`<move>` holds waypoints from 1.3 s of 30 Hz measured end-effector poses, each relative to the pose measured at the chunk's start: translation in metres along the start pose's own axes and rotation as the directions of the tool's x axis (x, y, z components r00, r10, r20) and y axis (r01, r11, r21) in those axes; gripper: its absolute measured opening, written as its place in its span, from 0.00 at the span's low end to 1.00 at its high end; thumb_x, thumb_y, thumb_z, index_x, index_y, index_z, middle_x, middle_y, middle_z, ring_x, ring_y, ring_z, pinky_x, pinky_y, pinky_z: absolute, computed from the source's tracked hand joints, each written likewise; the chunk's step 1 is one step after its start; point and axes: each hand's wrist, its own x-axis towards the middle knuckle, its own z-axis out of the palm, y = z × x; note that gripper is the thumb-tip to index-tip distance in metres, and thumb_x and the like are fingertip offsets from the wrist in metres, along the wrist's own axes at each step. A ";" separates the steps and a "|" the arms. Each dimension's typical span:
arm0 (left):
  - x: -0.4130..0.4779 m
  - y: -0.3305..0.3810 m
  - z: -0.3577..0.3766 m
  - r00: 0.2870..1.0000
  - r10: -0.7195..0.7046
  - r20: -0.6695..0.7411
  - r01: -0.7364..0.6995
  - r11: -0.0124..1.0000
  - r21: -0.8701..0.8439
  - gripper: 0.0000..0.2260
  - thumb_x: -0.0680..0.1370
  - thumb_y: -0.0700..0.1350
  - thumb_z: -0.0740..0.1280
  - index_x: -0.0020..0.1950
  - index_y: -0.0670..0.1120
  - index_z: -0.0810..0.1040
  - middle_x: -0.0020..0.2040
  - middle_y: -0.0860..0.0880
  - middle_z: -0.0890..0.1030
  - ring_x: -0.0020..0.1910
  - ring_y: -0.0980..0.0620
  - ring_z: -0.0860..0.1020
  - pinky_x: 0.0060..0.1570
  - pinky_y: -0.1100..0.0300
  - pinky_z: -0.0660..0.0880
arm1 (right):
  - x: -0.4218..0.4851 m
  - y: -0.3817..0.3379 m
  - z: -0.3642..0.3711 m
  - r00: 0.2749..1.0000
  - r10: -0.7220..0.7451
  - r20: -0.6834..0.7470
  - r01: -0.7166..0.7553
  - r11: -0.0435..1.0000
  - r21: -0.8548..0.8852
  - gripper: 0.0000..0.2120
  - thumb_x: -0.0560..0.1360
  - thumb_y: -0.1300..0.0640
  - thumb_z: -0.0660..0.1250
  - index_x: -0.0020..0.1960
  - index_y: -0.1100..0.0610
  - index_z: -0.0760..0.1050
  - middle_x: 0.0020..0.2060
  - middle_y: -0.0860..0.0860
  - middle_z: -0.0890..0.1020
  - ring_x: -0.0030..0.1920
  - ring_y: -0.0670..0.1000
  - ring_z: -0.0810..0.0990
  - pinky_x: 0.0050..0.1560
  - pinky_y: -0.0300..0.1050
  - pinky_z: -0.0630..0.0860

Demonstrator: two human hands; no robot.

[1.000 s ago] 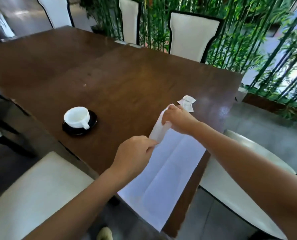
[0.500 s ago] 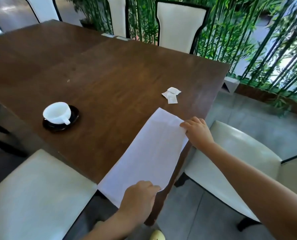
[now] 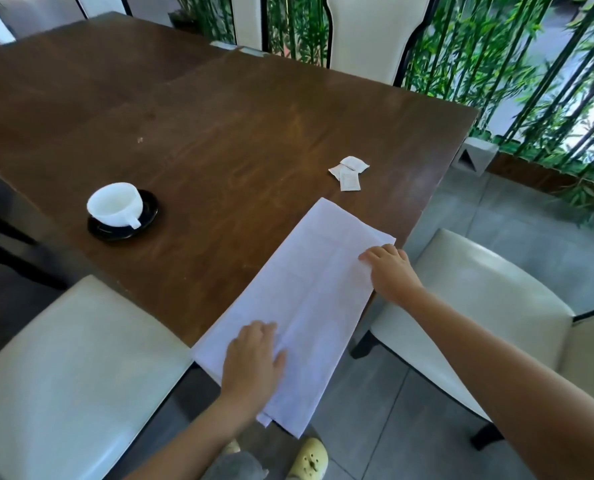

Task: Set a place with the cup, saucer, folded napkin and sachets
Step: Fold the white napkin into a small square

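Note:
A white napkin [image 3: 309,296], folded into a long strip, lies at the corner of the brown table [image 3: 219,133], and its near end hangs over the table's edge. My left hand [image 3: 254,362] lies flat on its near end, fingers spread. At the strip's right edge rests my right hand [image 3: 390,271], fingertips on the cloth. A white cup [image 3: 115,204] stands on a black saucer [image 3: 146,223] to the left. A few white sachets [image 3: 349,171] lie beyond the napkin's far end.
Cream-seated chairs stand at the near left [image 3: 70,368] and at the right [image 3: 479,306]. Two more chair backs [image 3: 368,36] line the far side, with green bamboo behind them. A yellow shoe [image 3: 309,460] shows on the grey tiled floor below.
The napkin was folded over into a narrower strip and laid flat on the corner. My left hand went from gripping its near end to pressing flat on it; my right hand stayed at the right edge.

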 end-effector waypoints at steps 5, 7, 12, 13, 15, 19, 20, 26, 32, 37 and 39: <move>0.012 -0.053 -0.002 0.946 -0.274 -0.173 0.279 0.960 0.006 0.19 0.74 0.48 0.67 0.62 0.41 0.72 0.59 0.41 0.75 0.57 0.42 0.72 0.53 0.50 0.70 | 0.005 -0.022 0.003 1.000 -0.007 -0.002 0.007 0.997 0.080 0.21 0.77 0.64 0.52 0.68 0.53 0.66 0.68 0.51 0.71 0.68 0.56 0.64 0.69 0.54 0.59; 0.013 -0.069 -0.002 0.919 -0.344 -0.193 0.344 0.938 -0.035 0.16 0.74 0.47 0.68 0.58 0.41 0.74 0.56 0.40 0.76 0.54 0.41 0.72 0.51 0.49 0.70 | 0.008 -0.031 0.005 1.000 -0.009 0.005 0.008 0.994 0.111 0.20 0.78 0.63 0.52 0.68 0.53 0.66 0.68 0.51 0.71 0.69 0.56 0.63 0.70 0.54 0.59; 0.023 -0.094 -0.009 0.938 -0.315 -0.143 0.266 0.921 -0.284 0.03 0.75 0.41 0.66 0.47 0.43 0.77 0.47 0.45 0.78 0.46 0.48 0.74 0.41 0.60 0.68 | 0.021 -0.052 0.008 0.999 -0.043 0.023 0.039 0.991 0.125 0.18 0.79 0.59 0.52 0.68 0.54 0.66 0.68 0.52 0.71 0.69 0.56 0.64 0.70 0.54 0.60; 0.026 -0.099 -0.012 0.942 -0.312 -0.122 0.257 0.906 -0.337 0.02 0.76 0.41 0.65 0.47 0.43 0.77 0.46 0.46 0.79 0.44 0.49 0.75 0.39 0.62 0.68 | 0.025 -0.057 0.009 0.998 -0.055 0.026 0.052 0.991 0.123 0.18 0.80 0.58 0.53 0.68 0.54 0.67 0.68 0.52 0.71 0.69 0.56 0.64 0.70 0.54 0.60; 0.030 -0.107 -0.020 0.938 -0.331 -0.097 0.266 0.873 -0.409 0.02 0.77 0.41 0.64 0.47 0.45 0.77 0.44 0.47 0.80 0.42 0.50 0.75 0.38 0.62 0.68 | 0.034 -0.068 0.009 0.997 -0.080 0.024 0.076 0.990 0.122 0.17 0.80 0.57 0.53 0.68 0.54 0.67 0.68 0.51 0.71 0.68 0.56 0.64 0.70 0.54 0.60; 0.038 -0.127 -0.037 0.943 -0.322 -0.088 0.246 0.847 -0.471 0.03 0.77 0.43 0.64 0.45 0.51 0.76 0.42 0.51 0.80 0.41 0.54 0.76 0.35 0.68 0.68 | 0.056 -0.091 0.004 0.987 -0.157 0.045 0.154 0.986 0.064 0.20 0.80 0.56 0.53 0.71 0.53 0.62 0.71 0.52 0.67 0.70 0.57 0.62 0.70 0.56 0.59; 0.039 -0.133 -0.040 0.948 -0.310 -0.071 0.241 0.846 -0.475 0.03 0.77 0.43 0.64 0.46 0.51 0.75 0.42 0.52 0.80 0.42 0.54 0.76 0.35 0.69 0.68 | 0.061 -0.097 0.002 0.981 -0.185 0.065 0.183 0.983 0.029 0.21 0.80 0.56 0.53 0.72 0.53 0.60 0.73 0.52 0.65 0.71 0.57 0.60 0.70 0.56 0.58; 0.036 -0.146 -0.032 0.972 -0.212 0.101 0.234 0.874 -0.425 0.21 0.72 0.48 0.72 0.62 0.49 0.69 0.53 0.52 0.74 0.52 0.51 0.75 0.47 0.62 0.72 | 0.087 -0.133 -0.001 0.947 -0.291 0.135 0.303 0.950 -0.073 0.23 0.80 0.58 0.53 0.75 0.52 0.55 0.75 0.51 0.60 0.73 0.57 0.57 0.70 0.54 0.57; 0.040 -0.160 -0.036 0.979 -0.186 0.081 0.202 0.860 -0.469 0.14 0.73 0.43 0.71 0.56 0.51 0.72 0.42 0.58 0.75 0.42 0.57 0.75 0.36 0.72 0.69 | 0.113 -0.149 0.008 0.918 -0.328 0.224 0.376 0.899 -0.223 0.21 0.76 0.62 0.59 0.68 0.52 0.66 0.64 0.51 0.73 0.68 0.54 0.64 0.71 0.57 0.54; 0.060 -0.174 -0.077 0.989 -0.141 0.053 0.149 0.860 -0.488 0.06 0.73 0.44 0.69 0.45 0.54 0.75 0.43 0.53 0.80 0.44 0.54 0.78 0.40 0.61 0.74 | 0.132 -0.143 -0.012 0.932 -0.311 0.188 0.350 0.907 -0.234 0.11 0.77 0.54 0.59 0.56 0.51 0.77 0.53 0.51 0.79 0.61 0.53 0.70 0.62 0.52 0.61; 0.072 -0.175 -0.102 0.993 -0.108 0.043 0.115 0.880 -0.461 0.05 0.74 0.44 0.67 0.42 0.54 0.75 0.42 0.53 0.81 0.43 0.54 0.79 0.42 0.55 0.75 | 0.137 -0.139 -0.031 0.935 -0.311 0.172 0.337 0.929 -0.153 0.11 0.77 0.53 0.60 0.55 0.52 0.78 0.53 0.51 0.80 0.60 0.54 0.72 0.60 0.51 0.63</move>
